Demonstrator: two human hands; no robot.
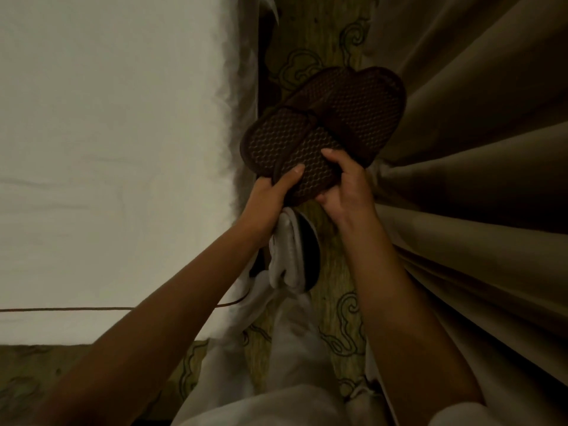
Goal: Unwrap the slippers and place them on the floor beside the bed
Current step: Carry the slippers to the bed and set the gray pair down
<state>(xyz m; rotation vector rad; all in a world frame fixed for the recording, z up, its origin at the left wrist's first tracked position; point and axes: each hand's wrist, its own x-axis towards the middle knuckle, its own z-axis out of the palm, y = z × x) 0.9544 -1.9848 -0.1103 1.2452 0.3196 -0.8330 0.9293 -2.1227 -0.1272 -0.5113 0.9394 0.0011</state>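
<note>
Dim light falls on a narrow strip of olive carpet with dark scroll patterns (335,41), running between a white-sheeted bed (107,149) on the left and long beige pleated curtains (476,133) on the right. Held in the air above that strip is a pair of dark brown slippers with a honeycomb-textured sole (322,127). The two lie crossed over each other, soles facing the camera, one pointing up and right, the other angled across it toward the bed. No wrapping shows on them.

At their near end the left hand (270,195) grips the edge, thumb pressed on the sole and the remaining fingers curled out of sight underneath. Beside it, the right hand (344,186) clamps the same end, fingers folded over the sole's rim.

Below the hands, a foot in a white slipper with a dark sole (292,256) stands on the carpet, partly covered by the left wrist. Pale trousers (295,348) fill the bottom middle and are cut off by the frame. A thin dark cord (76,309) crosses the sheet; its ends cannot be traced.
</note>
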